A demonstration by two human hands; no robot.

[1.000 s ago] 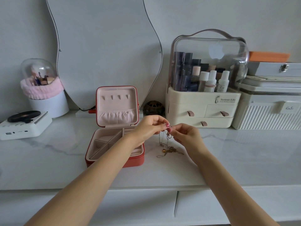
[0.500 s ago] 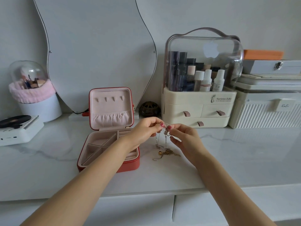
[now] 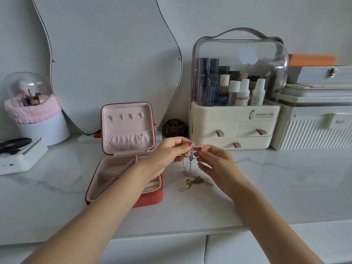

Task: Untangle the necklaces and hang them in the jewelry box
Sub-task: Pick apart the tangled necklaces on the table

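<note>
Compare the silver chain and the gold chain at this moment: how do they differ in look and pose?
The silver chain is pale and hangs from both hands, the left hand and right hand pinching its top; the gold chain is yellow, bunched and lying on the marble counter. Both look tangled together beside the open red jewelry box.

Single head view, looking forward-down over countertop, close range.

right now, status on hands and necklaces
Left hand and right hand both pinch silver chain. Gold tangle on counter. Jewelry box open, hooks bare.
</note>
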